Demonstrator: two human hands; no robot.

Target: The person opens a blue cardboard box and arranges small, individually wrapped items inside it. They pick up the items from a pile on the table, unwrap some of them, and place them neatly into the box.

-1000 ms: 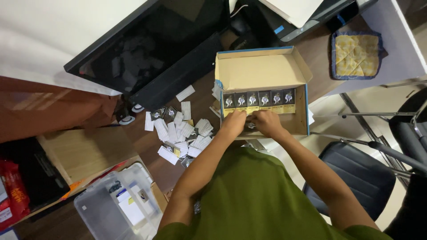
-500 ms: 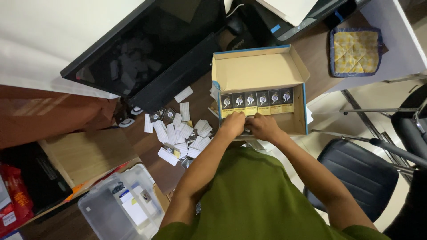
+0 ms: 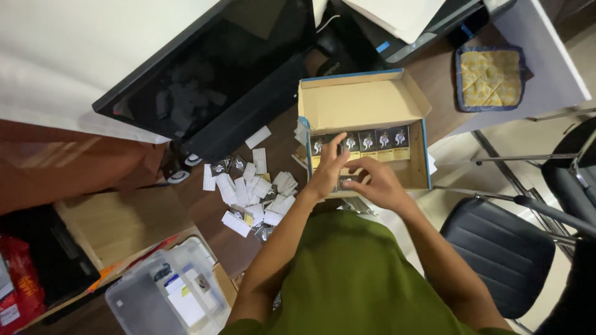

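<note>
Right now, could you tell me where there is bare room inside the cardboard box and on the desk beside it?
The cardboard box is bare behind the row of small packs. Both hands, left hand and right hand, crowd its front. Left of it, white slips clutter the desk.

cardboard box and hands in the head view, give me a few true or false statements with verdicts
1. Both hands, left hand and right hand, are over the cardboard box. True.
2. A row of small dark packs stands inside the box. True.
3. The loose white packets lie to the right of the box. False: they lie on the desk to its left.
4. The box flaps are closed. False: it is open.
</note>
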